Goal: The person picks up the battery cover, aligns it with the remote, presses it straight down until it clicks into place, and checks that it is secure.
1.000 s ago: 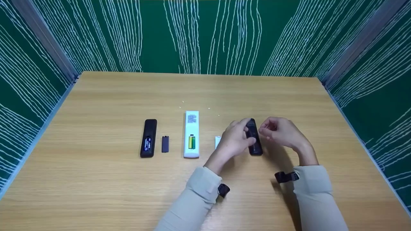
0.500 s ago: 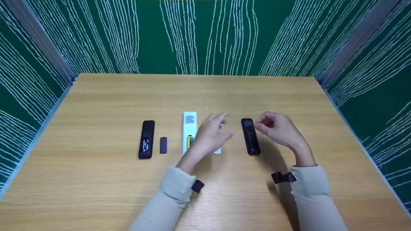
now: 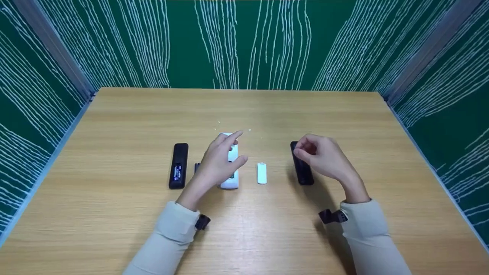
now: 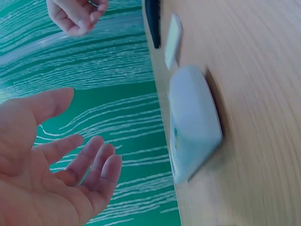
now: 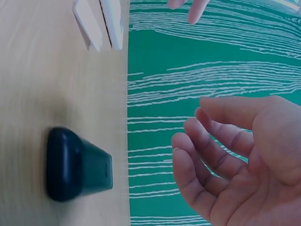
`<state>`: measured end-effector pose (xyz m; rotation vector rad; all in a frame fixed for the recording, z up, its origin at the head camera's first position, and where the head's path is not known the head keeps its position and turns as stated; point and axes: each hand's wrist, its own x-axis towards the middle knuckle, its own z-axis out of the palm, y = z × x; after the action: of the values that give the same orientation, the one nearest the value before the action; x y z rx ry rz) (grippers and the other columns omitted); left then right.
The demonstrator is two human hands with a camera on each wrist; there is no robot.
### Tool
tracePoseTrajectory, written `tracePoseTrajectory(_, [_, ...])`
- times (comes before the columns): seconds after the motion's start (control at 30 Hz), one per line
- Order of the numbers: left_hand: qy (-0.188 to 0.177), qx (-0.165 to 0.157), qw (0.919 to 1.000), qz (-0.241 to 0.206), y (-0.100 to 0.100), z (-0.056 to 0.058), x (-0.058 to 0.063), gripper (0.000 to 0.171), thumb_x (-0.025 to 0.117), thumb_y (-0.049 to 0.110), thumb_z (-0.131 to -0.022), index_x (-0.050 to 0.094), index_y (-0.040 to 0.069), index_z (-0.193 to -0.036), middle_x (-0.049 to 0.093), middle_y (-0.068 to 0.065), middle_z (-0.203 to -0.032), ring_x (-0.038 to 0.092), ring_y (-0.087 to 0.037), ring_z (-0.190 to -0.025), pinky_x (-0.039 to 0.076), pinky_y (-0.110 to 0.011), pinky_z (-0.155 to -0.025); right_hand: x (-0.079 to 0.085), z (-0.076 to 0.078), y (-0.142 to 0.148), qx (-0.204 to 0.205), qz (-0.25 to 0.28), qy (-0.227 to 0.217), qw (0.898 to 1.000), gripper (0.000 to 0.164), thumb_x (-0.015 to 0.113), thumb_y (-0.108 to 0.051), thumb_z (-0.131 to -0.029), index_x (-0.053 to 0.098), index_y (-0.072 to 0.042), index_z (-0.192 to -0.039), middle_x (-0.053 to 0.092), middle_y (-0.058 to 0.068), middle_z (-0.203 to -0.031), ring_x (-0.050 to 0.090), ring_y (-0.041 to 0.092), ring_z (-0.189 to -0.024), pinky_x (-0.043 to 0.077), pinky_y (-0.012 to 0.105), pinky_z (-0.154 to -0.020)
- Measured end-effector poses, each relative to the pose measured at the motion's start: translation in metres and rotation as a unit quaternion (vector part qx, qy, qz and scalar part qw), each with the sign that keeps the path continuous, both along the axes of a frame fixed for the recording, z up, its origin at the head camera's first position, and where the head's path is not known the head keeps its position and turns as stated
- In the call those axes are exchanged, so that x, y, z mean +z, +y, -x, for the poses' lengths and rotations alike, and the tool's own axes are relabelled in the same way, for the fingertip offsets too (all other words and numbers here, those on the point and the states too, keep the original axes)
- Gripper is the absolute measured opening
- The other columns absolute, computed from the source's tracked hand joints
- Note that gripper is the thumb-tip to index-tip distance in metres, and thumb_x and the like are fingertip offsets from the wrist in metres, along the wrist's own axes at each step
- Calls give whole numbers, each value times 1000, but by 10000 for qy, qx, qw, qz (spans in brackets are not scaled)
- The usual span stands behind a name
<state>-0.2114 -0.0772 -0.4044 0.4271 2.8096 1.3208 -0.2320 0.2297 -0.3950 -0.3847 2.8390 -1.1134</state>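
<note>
Above the white remote control, my left hand hovers with fingers spread, hiding part of it. The left wrist view shows this palm bare, beside and apart from the white remote. My right hand is over the right black remote control, covering part of its upper end. Its fingers curl loosely, thumb close to the index fingertip, holding nothing. Between the two remotes lies a small white battery cover.
Farther left lies another black remote, its battery compartment uncovered and batteries showing. Its dark battery cover lies beside it, partly hidden by my left hand. Small white specks are scattered on the wooden table behind the remotes.
My left hand has left the right black remote and moved left, past the white cover, to over the white remote. The right hand has shifted slightly left, over the black remote's upper end.
</note>
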Motion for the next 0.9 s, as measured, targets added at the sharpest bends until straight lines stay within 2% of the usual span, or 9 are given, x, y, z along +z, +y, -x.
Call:
tracePoseTrajectory(0.17, [-163,122,9997,110,-13,-1,-1,72,76,27,-100,43,25,-164,55,-9,-145,59,-31,-130,58,-40,-103,-3,1,-10,127,-41,-68,9999,10,70,-21,-104,71,-13,-110,69,6,-99,59,24,-88,52,32,-77])
tracePoseTrajectory(0.47, [-132,110,9996,220,-35,-5,-7,75,77,25,-99,42,22,-165,55,-12,-146,56,-32,-133,51,-46,-112,2,2,-28,229,-58,97,9997,8,70,-19,-103,72,-14,-110,71,5,-99,61,24,-87,55,36,-78])
tracePoseTrajectory(0.67, [-116,57,9992,371,-41,-6,-13,75,77,29,-99,41,25,-165,53,-9,-149,53,-28,-138,48,-48,-116,0,3,-35,294,-41,170,9994,13,72,-18,-102,73,-10,-113,72,5,-104,64,24,-92,58,38,-84])
tracePoseTrajectory(0.9, [-98,78,9993,350,-44,-7,-19,81,83,30,-95,42,25,-165,51,-10,-152,50,-30,-140,47,-53,-116,-3,6,-45,485,-122,572,9971,18,72,-16,-100,75,-8,-116,74,8,-112,67,27,-104,57,43,-91])
